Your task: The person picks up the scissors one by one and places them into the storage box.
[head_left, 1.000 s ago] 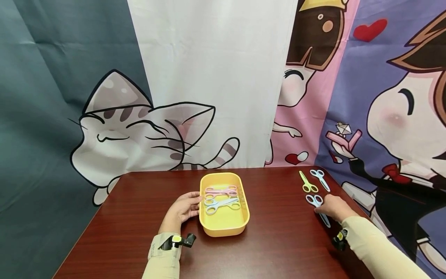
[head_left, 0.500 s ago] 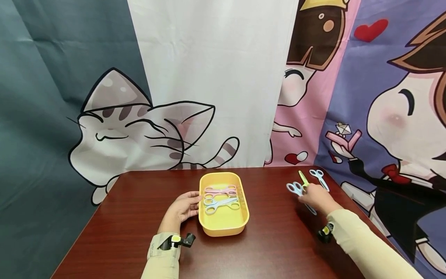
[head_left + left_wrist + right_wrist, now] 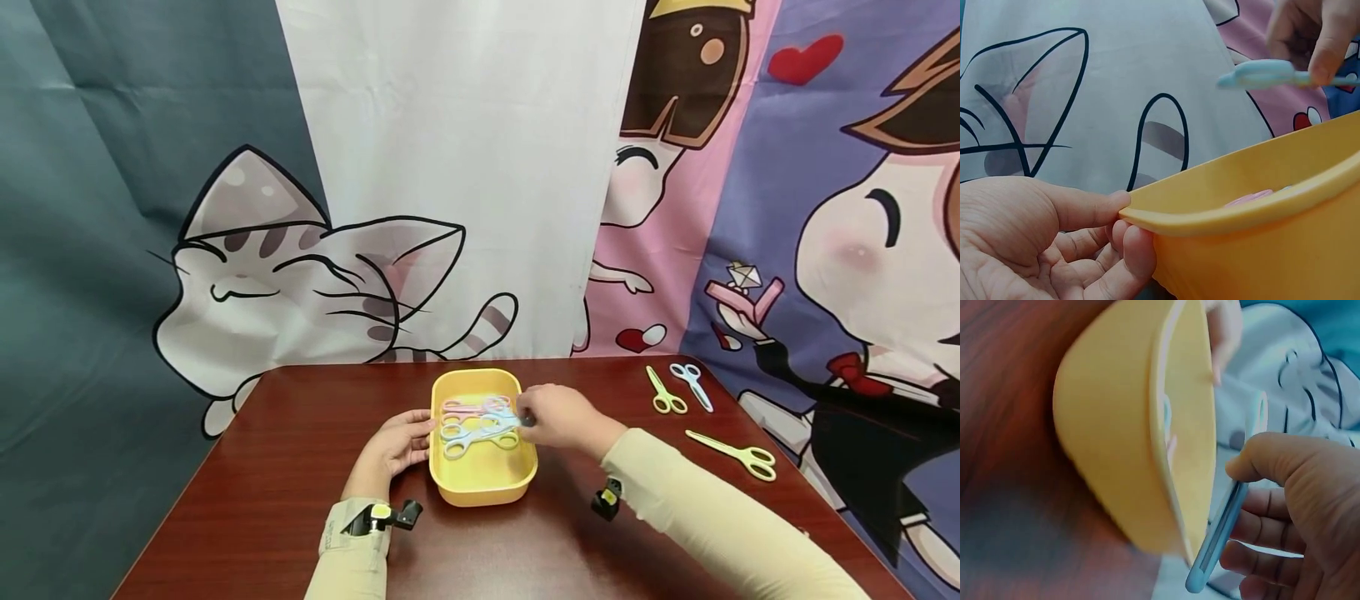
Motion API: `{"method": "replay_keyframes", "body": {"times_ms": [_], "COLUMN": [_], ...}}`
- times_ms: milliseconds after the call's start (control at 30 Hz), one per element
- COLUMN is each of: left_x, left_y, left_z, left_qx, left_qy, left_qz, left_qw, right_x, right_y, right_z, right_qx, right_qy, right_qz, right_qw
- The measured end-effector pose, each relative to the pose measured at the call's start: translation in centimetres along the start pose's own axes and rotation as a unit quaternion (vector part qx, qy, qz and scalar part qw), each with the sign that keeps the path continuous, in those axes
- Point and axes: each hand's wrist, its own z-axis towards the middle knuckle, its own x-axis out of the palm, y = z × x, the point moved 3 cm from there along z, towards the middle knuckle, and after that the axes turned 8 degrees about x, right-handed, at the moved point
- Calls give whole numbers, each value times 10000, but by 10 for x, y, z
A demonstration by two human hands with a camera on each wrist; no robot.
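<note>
My left hand [image 3: 397, 444] holds the yellow tray [image 3: 1241, 269] by its left rim, thumb on the edge and fingers against the outer wall. Above the tray's right side, my right hand [image 3: 562, 417] pinches a pair of light blue scissors [image 3: 1222, 525] between thumb and fingers. The handle loops [image 3: 1266, 73] point left over the tray. Inside the tray lie pink scissors [image 3: 459, 410], another light blue pair [image 3: 456, 448] and a yellow-green pair [image 3: 507, 440], partly overlapping. The held scissors hide some of them in the head view.
At the table's right lie yellow-green scissors [image 3: 660, 392], light blue scissors [image 3: 693, 387] and a nearer yellow-green pair [image 3: 738, 454]. The brown table [image 3: 262, 500] meets a cartoon-printed cloth [image 3: 465, 167] behind it.
My right hand has picked up the light blue scissors from the table's right and carried them left over the tray. A yellow-green pair formerly covered now shows. The left hand stays put.
</note>
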Motion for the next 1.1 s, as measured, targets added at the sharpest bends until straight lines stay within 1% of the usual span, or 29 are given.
{"method": "replay_keyframes", "body": {"times_ms": [100, 233, 400, 533, 633, 800, 1000, 1100], "left_x": [0, 1, -1, -1, 0, 0, 0, 0], "left_y": [0, -1, 0, 0, 2, 5, 2, 1], "left_z": [0, 0, 2, 1, 0, -1, 1, 1], "left_qx": [26, 51, 29, 10, 20, -3, 4, 1], "left_qy": [16, 49, 2, -70, -54, 19, -46, -44], "left_qz": [-13, -9, 40, 64, 39, 35, 54, 56], "left_qw": [10000, 10000, 10000, 10000, 10000, 10000, 10000, 10000], "right_x": [10, 24, 47, 64, 71, 78, 78, 78], "right_y": [21, 40, 51, 54, 54, 53, 50, 49], "right_z": [7, 10, 18, 21, 20, 21, 25, 26], "right_qx": [-470, -863, -1162, -1379, -1411, -1354, -1129, -1083], "right_qy": [221, 571, 968, 1135, 1165, 1021, 756, 660], "right_qz": [-316, -560, -656, -703, -706, -742, -882, -948], "right_qw": [9982, 9930, 9863, 9814, 9806, 9827, 9868, 9874]}}
